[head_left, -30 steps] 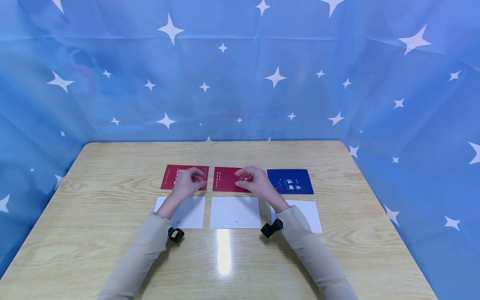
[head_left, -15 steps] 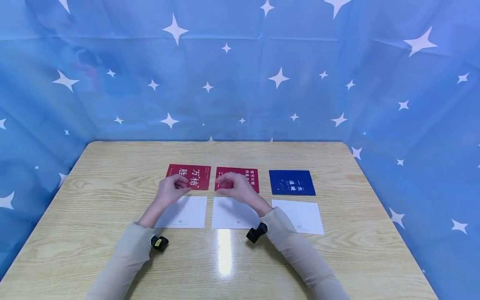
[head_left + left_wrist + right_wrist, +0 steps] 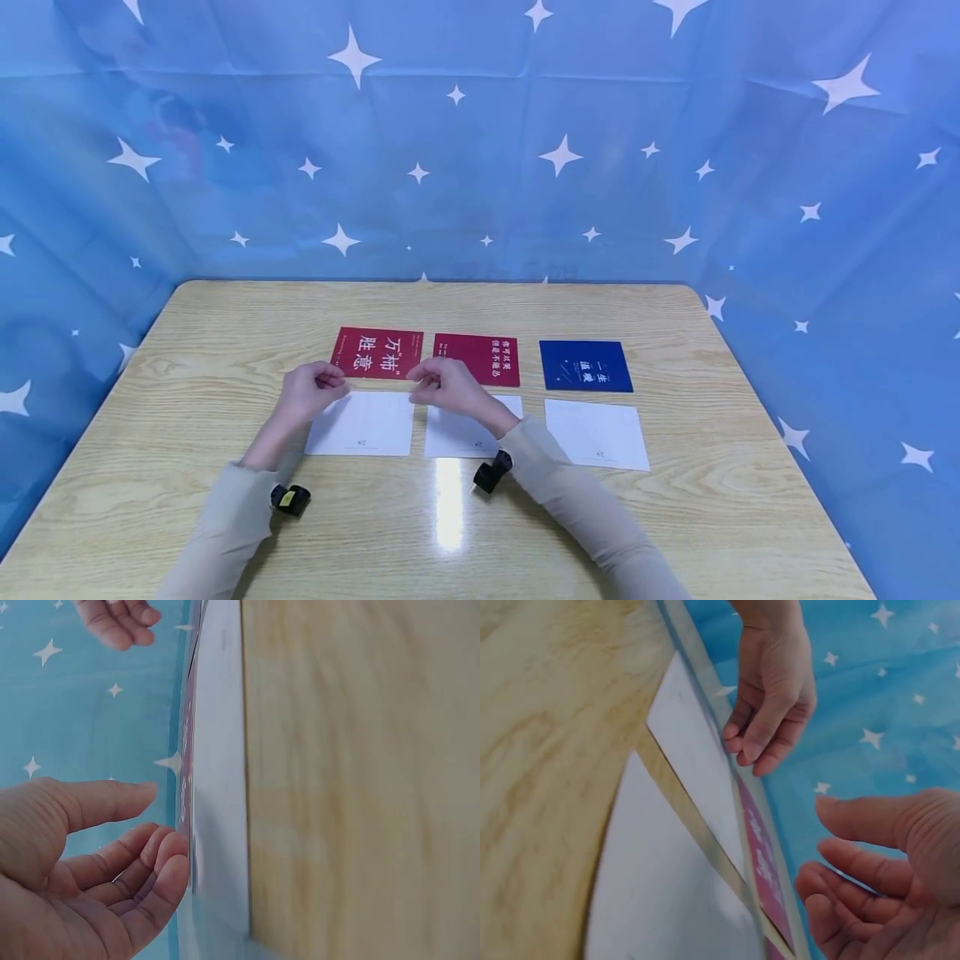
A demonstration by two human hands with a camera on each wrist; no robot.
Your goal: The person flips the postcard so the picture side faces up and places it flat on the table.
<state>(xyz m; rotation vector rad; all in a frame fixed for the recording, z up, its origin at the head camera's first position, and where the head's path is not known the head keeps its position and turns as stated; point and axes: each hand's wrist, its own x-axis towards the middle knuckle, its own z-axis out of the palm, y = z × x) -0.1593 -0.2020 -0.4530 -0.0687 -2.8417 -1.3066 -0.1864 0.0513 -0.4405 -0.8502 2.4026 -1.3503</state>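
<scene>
Six-card layout aside, each hand hovers over cards while holding nothing. My left hand [image 3: 311,390] is by the near left corner of the left red card [image 3: 382,353] and the far left corner of the left white card [image 3: 360,427]. Its thumb [image 3: 112,802] and loosely bent fingers stand apart in the left wrist view. My right hand [image 3: 453,387] overlaps the near edge of the middle red card [image 3: 480,357] and part of the middle white card [image 3: 468,435]. In the right wrist view, a gap shows between its thumb [image 3: 870,819] and relaxed fingers.
A blue card [image 3: 587,365] with white lettering lies right of the red ones, and a white card [image 3: 597,435] lies in front of it. The wooden table [image 3: 225,358] ends at a blue star-patterned curtain [image 3: 480,167] at the back and sides.
Both hands have moved left and nearer to the body, uncovering more of the red cards and the right white card. The cards keep their places on the table.
</scene>
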